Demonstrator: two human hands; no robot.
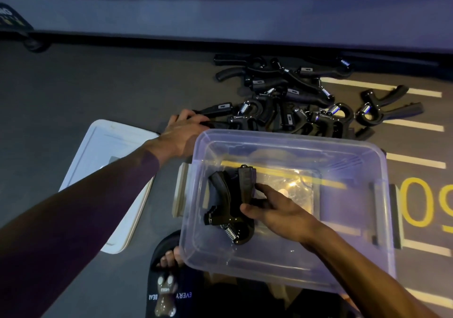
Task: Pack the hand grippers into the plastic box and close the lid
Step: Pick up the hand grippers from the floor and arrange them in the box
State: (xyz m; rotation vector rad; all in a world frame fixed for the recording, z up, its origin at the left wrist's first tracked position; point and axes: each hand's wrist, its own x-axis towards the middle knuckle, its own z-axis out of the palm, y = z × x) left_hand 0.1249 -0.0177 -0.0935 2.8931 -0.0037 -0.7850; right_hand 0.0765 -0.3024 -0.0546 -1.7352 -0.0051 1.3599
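Clear box (289, 143): right hand (282, 213) pinches gripper (230, 202); left hand (182, 131), at ten o'clock, clasps another. Risk: grippers snag, tangled pile (294, 97) drags.

A dark maroon long sleeve (73, 207) covers the left arm to the wrist; the right forearm (367, 268) is bare.

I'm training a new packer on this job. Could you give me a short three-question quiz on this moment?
1. True or false: the lid is on the plastic box.
2. Which hand is inside the box: A left, B right?
3. Where does the pile of unpacked hand grippers lie?

Key:
1. False; it lies on the floor left of the box.
2. B; the right hand holds a hand gripper there, while the left hand reaches to the pile.
3. On the floor beyond the box.
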